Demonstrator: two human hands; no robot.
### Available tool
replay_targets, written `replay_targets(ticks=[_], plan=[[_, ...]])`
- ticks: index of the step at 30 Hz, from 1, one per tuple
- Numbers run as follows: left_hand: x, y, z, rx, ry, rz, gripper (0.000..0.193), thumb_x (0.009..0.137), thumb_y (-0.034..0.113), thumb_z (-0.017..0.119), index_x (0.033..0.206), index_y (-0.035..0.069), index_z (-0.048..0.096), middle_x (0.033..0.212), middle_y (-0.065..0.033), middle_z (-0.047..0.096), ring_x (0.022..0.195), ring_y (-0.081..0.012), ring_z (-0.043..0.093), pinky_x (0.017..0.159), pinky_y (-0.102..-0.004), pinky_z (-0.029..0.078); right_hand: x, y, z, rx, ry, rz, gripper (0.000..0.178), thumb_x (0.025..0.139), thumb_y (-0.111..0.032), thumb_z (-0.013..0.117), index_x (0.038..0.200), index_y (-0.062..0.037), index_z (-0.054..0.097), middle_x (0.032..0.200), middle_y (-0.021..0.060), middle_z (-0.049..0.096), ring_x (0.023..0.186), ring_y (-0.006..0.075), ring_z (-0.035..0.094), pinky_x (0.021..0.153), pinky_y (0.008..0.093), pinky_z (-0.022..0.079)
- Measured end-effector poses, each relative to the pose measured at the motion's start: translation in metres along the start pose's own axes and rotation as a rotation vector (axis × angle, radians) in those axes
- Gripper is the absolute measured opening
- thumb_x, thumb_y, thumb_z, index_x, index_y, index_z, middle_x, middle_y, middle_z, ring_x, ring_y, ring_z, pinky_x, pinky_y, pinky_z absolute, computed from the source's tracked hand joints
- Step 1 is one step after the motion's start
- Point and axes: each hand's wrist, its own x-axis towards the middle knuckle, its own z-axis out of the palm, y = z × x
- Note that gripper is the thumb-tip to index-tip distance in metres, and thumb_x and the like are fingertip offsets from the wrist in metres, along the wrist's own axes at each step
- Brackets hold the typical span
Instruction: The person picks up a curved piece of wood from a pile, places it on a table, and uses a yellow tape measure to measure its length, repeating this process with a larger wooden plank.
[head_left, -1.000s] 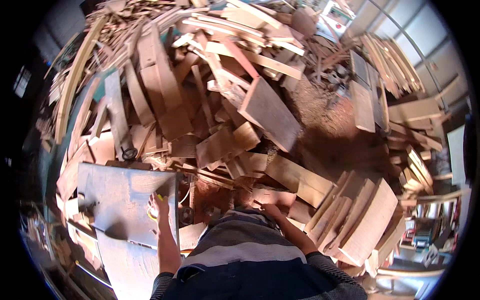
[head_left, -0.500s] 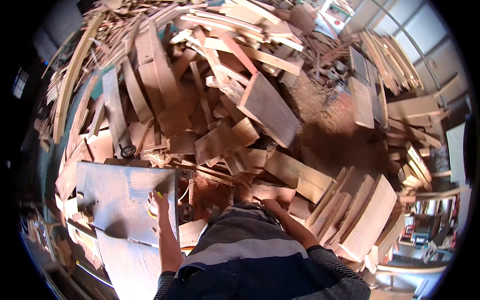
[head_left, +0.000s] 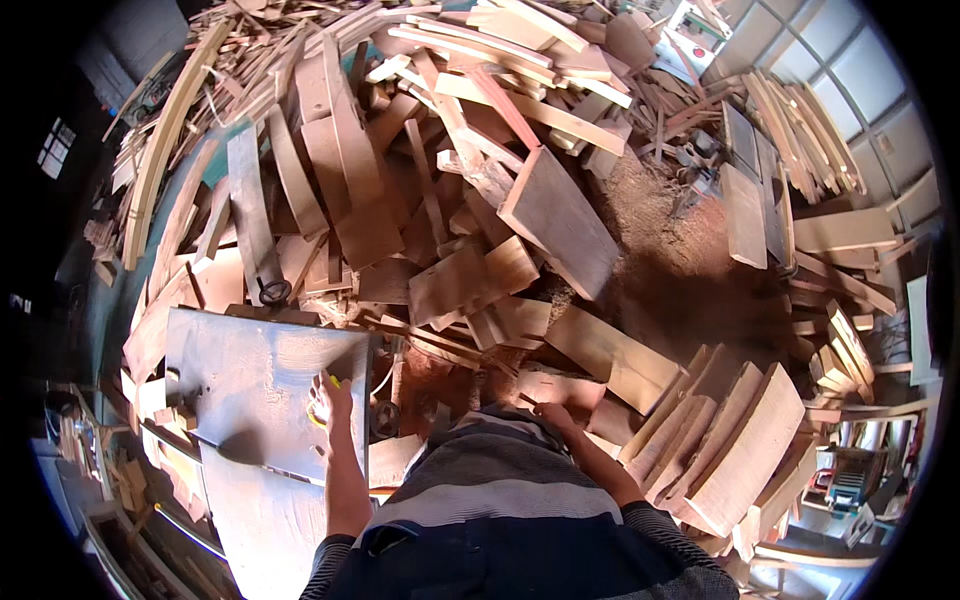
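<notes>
the left hand [head_left: 333, 400] is over the dusty metal tabletop [head_left: 230, 370], near its right edge and nearer the far right corner than the near one. its fingers point away from the body, and a small yellow item [head_left: 315, 413] shows at them, so it too lies over that right side of the tabletop. whether the fingers grip it or it only sits against them, i cannot tell.

the right hand [head_left: 553, 414] is off the tabletop, well to the right of that edge, just in front of the striped shirt [head_left: 500, 500]. a thin sliver of wood [head_left: 527, 398] shows at its fingertips; i cannot tell if the hand is closed on it.

a dark handwheel [head_left: 273, 291] stands just beyond the tabletop's far edge. past the far right corner lies a jumble of offcuts, with a broad grey-brown board [head_left: 565, 225] slanting across it. curved planks [head_left: 745, 450] lean together right of the right hand.
</notes>
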Motion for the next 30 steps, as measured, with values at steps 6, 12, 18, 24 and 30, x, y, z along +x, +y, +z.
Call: replay_targets(ticks=[6,12,18,24,30], plan=[[-0.006,0.011,-0.002,-0.01,-0.052,-0.045,0.068,0.081,0.035,0.074,0.142,0.013,0.055,0.141,-0.0088,0.057,0.132,-0.0347,0.051,0.106,-0.0561,0.044,0.007,0.02,0.001,-0.06,-0.024,-0.072,0.034,0.089,-0.035,0.061,0.108,-0.0104,0.075,0.109,0.0167,0.074,0.103,0.0375,0.07,0.088,0.0459,0.055],[-0.005,-0.01,-0.006,-0.02,-0.002,-0.028,0.065,0.081,0.034,0.073,0.14,0.012,0.056,0.139,-0.0097,0.057,0.131,-0.035,0.051,0.106,-0.0556,0.044,0.013,0.009,0.006,-0.016,0.047,-0.165,0.035,0.09,-0.038,0.062,0.096,-0.0062,0.075,0.098,0.0207,0.073,0.094,0.0404,0.07,0.082,0.0485,0.055],[-0.015,0.015,-0.014,-0.062,-0.02,-0.016,0.065,0.081,0.032,0.075,0.139,0.011,0.056,0.138,-0.0105,0.057,0.128,-0.0362,0.052,0.106,-0.0546,0.044,0.028,0.059,0.024,-0.033,0.071,-0.254,0.036,0.09,-0.039,0.063,0.095,-0.0058,0.075,0.095,0.0222,0.073,0.092,0.041,0.071,0.081,0.0504,0.055],[-0.013,0.01,-0.019,-0.023,-0.047,-0.053,0.07,0.081,0.035,0.077,0.143,0.013,0.054,0.142,-0.0095,0.056,0.132,-0.0353,0.051,0.109,-0.0526,0.042,0.028,0.038,0.014,-0.049,0.0,-0.111,0.034,0.09,-0.036,0.065,0.106,-0.0076,0.075,0.104,0.0206,0.074,0.101,0.0393,0.071,0.087,0.0483,0.056],[-0.009,0.0,-0.014,-0.048,-0.039,-0.063,0.07,0.081,0.035,0.077,0.143,0.013,0.054,0.143,-0.0099,0.056,0.133,-0.0353,0.05,0.108,-0.0533,0.043,0.024,0.027,0.007,-0.05,-0.02,-0.104,0.036,0.09,-0.035,0.066,0.113,-0.009,0.074,0.111,0.0203,0.073,0.108,0.038,0.069,0.092,0.048,0.055]])
